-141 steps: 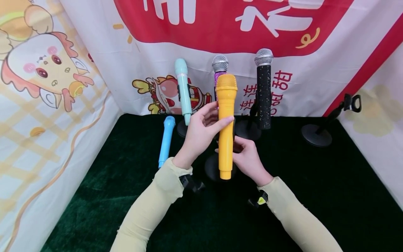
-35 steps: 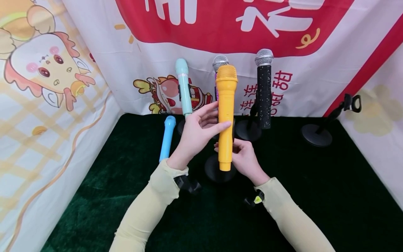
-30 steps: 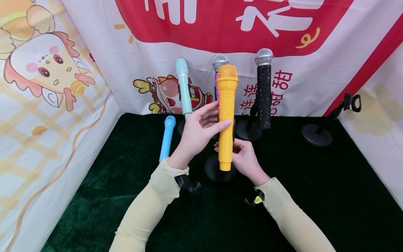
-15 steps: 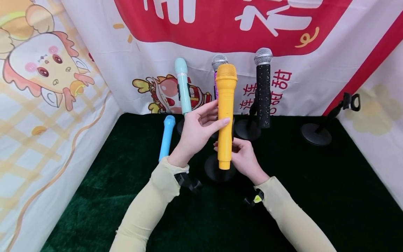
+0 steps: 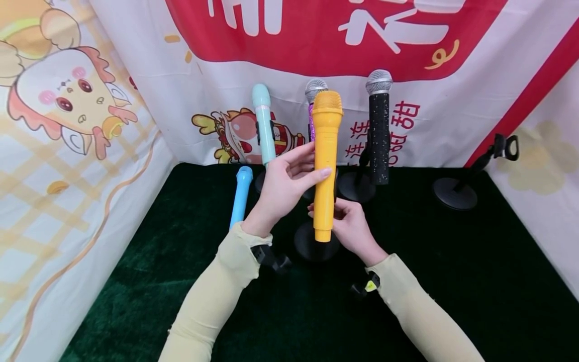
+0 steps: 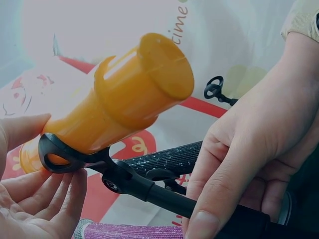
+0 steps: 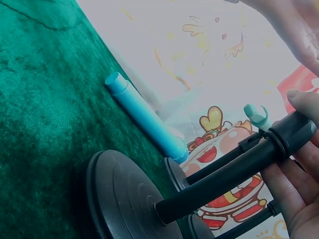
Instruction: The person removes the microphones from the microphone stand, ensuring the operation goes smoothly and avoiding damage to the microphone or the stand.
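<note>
My left hand (image 5: 282, 188) holds a yellow microphone (image 5: 324, 201) by its middle, thumb in front and fingers behind. In the left wrist view the microphone sits in the black clip (image 6: 67, 155) of a small stand. My right hand (image 5: 357, 229) grips the stand's black pole (image 7: 219, 180) just below the clip joint, mostly hidden behind the microphone in the head view. The stand's round base (image 5: 309, 246) is under the microphone. Behind it, partly covered, is a purple microphone (image 5: 311, 120) with a silver head.
A mint microphone (image 5: 264, 125) and a black speckled microphone (image 5: 379, 136) are held upright at the back. A blue microphone (image 5: 239, 196) lies on the dark green cloth (image 5: 149, 271), left of my left hand. A stand with a bare clip (image 5: 454, 193) is at right. Printed cloth walls surround this.
Compared with several seconds ago, the yellow microphone is higher in the head view. Over the last second, it and my left hand rise only slightly; my right hand stays on the pole.
</note>
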Demonstrator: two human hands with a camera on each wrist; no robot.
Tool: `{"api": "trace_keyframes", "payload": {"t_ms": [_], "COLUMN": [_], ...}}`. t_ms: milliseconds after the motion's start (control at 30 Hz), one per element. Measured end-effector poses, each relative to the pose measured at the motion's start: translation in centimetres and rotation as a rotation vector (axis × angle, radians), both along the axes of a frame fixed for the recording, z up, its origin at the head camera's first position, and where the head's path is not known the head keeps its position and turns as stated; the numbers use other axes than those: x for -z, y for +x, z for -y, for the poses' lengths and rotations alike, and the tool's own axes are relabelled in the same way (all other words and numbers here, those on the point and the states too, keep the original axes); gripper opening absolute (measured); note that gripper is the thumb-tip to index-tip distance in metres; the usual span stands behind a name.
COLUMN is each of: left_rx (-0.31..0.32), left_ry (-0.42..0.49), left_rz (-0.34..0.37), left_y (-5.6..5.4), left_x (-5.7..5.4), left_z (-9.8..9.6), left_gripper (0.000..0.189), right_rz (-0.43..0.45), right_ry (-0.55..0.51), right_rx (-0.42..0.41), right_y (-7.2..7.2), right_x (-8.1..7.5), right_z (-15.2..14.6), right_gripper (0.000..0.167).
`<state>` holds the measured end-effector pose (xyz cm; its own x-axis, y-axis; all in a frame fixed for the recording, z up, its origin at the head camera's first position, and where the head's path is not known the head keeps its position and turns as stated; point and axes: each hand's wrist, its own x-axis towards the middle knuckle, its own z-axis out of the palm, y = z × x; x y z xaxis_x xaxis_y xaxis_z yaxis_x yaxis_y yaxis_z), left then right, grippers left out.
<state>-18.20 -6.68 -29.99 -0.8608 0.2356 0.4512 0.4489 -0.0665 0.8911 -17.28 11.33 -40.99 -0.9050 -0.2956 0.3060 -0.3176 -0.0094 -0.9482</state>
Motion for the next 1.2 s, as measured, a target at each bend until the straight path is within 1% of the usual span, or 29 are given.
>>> {"api": "trace_keyframes", "payload": {"t_ms": [133,267,600,800,933,1033,1200], "left_rx": [-0.006,-0.008,-0.005,0.000,-0.007,-0.013,-0.018], "left_ry": [0.000,-0.001,0.013,0.029,0.026,0.017,0.013], "left_rz": [0.006,0.009,0.022,0.023,0.024,0.022,0.011], "left_y": [-0.2,-0.3,-0.7,-1.0,-1.1,-1.3,-1.4], "left_x": [-0.1,-0.2,-0.6,-0.7,-0.8,-0.9,-1.1], "left_z": [0.0,0.0,-0.1,-0.1,-0.1,-0.1,-0.1], "left_gripper": [0.052,0.051,0.050,0.050,0.050,0.050,0.050], "right_rz": [-0.005,-0.005,0.013,0.005,0.001,0.006,0.017], "right_ry": [-0.002,-0.005,-0.005,0.001,0.005,0.006,-0.006], "right_rx": [-0.003,-0.002,0.003,0.022,0.036,0.039,0.038], "right_y": [0.7,1.4,1.5,1.6,1.6,1.2,0.2], "right_x": [-1.2,-2.3,-2.4,-2.5,-2.6,-1.9,-0.2], "right_z": [0.2,0.4,0.4,0.5,0.6,0.6,0.4], "right_gripper": [0.023,0.027,0.028,0.021,0.019,0.021,0.022]}}
